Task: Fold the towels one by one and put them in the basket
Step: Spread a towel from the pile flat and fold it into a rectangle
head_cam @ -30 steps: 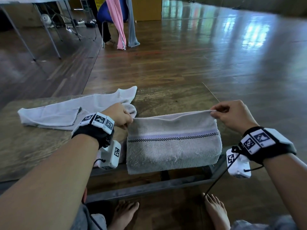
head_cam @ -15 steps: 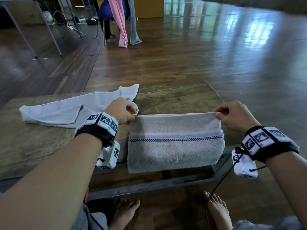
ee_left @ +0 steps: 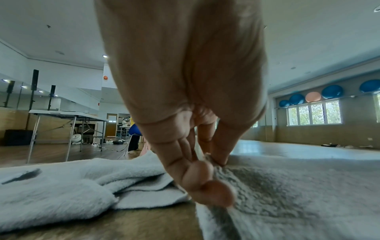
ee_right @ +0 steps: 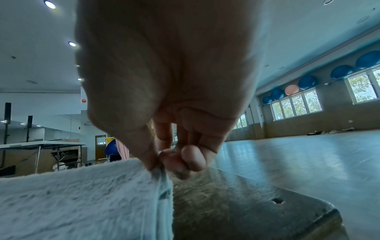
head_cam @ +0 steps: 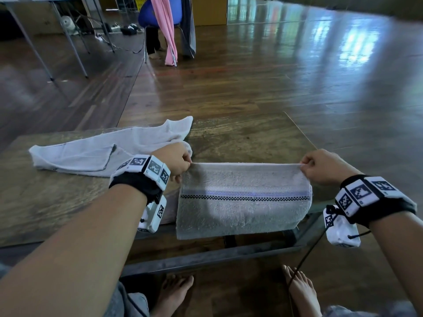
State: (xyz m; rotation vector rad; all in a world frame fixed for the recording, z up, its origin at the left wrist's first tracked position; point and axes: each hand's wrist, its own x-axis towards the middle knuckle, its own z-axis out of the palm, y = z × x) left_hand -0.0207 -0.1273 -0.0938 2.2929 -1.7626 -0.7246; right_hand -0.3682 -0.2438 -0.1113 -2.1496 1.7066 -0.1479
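On the wooden table, the left hand and right hand each pinch 1 far corner of the striped towel; its overhanging near edge could drag it floorward.

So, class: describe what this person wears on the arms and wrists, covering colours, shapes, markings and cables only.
Both forearms are bare, with no sleeves. The left hand and right hand wear no gloves. Each wrist carries a black band topped with white square blocks printed with black-and-white coded markers. A small white camera box, also marked, hangs beneath each wrist. A thin black cable trails down from the right unit.
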